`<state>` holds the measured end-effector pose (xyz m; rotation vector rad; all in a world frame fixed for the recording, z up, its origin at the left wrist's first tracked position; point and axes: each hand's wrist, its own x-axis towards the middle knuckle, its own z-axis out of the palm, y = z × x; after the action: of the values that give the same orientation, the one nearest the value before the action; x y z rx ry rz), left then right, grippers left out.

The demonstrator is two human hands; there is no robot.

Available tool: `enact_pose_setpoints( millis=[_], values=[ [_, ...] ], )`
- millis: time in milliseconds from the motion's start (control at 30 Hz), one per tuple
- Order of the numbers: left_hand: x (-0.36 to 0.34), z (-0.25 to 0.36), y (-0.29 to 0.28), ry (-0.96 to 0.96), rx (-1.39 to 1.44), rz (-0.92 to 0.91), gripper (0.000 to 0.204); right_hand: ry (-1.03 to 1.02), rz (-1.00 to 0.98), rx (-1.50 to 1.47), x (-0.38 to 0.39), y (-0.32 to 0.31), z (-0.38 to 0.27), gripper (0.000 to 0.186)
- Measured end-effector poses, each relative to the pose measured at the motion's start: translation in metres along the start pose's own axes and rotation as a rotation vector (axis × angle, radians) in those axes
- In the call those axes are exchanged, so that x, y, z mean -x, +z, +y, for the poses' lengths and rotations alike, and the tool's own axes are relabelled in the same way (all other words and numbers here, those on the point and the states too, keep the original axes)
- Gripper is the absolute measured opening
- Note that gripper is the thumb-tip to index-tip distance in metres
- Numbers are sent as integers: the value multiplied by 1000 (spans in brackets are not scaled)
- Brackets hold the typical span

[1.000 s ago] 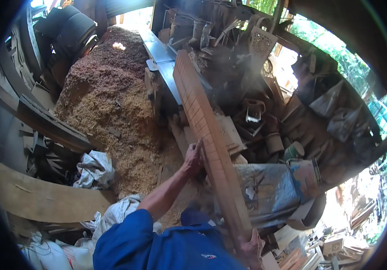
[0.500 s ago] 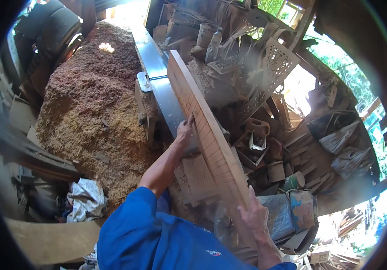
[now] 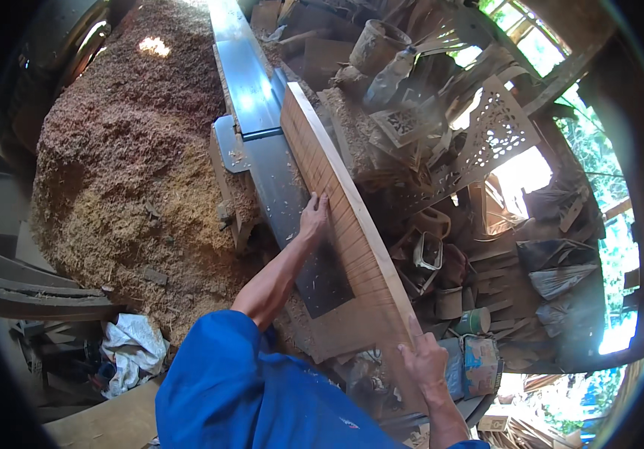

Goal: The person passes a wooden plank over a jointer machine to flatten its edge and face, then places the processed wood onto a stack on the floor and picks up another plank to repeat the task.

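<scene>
A long reddish wooden board (image 3: pixel 352 239) stands on its long edge along a metal machine bed (image 3: pixel 262 179), probably a planer's, its far end beside a crosswise slot. My left hand (image 3: pixel 314 213) presses its fingers against the board's left face about midway along. My right hand (image 3: pixel 423 359) grips the board near its close end, fingers partly hidden. Both forearms come up from below in blue sleeves. A small metal plate (image 3: pixel 228 138) juts from the bed's left side.
A big heap of shavings (image 3: pixel 112 187) fills the left side, near a crumpled white sack (image 3: pixel 131 352). Scrap wood, a perforated panel (image 3: pixel 494 138), a plastic bottle (image 3: pixel 389 82), a bucket (image 3: pixel 378 41) and a green can (image 3: pixel 471 322) clutter the right.
The board and both hands have come down and forward onto the metal bed, more in line with it. The view has shifted, showing the bed nearer and larger.
</scene>
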<state>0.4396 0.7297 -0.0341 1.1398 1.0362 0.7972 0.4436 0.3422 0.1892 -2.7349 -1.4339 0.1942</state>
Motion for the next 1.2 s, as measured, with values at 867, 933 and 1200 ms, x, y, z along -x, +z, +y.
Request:
enact_pose_setpoints(
  millis=[867, 933, 1200],
  values=[
    [62, 24, 62, 152, -175, -102, 119, -71, 41, -56, -39, 93, 61, 88],
    [57, 28, 61, 157, -162, -97, 119, -83, 29, -72, -46, 92, 59, 87],
    [35, 27, 56, 157, -207, -85, 120, -70, 3, -41, -63, 92, 48, 86]
  ],
)
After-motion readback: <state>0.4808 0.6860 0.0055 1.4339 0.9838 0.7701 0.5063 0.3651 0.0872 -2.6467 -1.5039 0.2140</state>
